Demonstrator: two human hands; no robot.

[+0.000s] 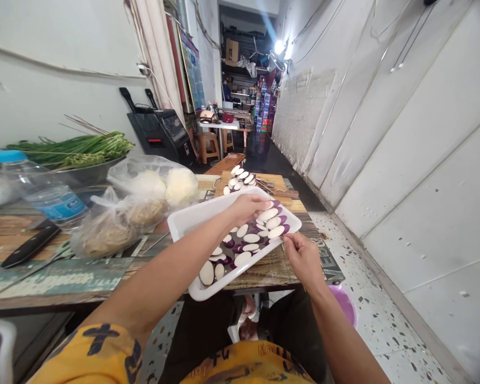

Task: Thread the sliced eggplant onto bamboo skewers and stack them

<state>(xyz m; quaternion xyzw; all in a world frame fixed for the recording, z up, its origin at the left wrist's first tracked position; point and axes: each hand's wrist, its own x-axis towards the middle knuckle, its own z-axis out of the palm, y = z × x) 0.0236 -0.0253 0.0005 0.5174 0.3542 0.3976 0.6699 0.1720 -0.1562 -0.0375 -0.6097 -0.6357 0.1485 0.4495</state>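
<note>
My left hand [250,208] reaches over the white plastic tray [202,292] and pinches the far eggplant slice of a short row. The row of purple-edged eggplant slices [269,215] lies in line between my two hands. Fingers closed, my right hand [303,257] grips the near end of that row at the tray's right rim, apparently by a thin skewer mostly hidden by fingers and slices. Loose oval eggplant slices [251,238] are scattered over the tray's bottom.
Behind the tray, a wooden board [278,181] carries stacked eggplant slices [240,179] and thin skewers [270,186]. To the left are plastic bags of food [108,229], a water bottle [50,186], a black-handled knife [31,246] and a bowl of greens [76,152].
</note>
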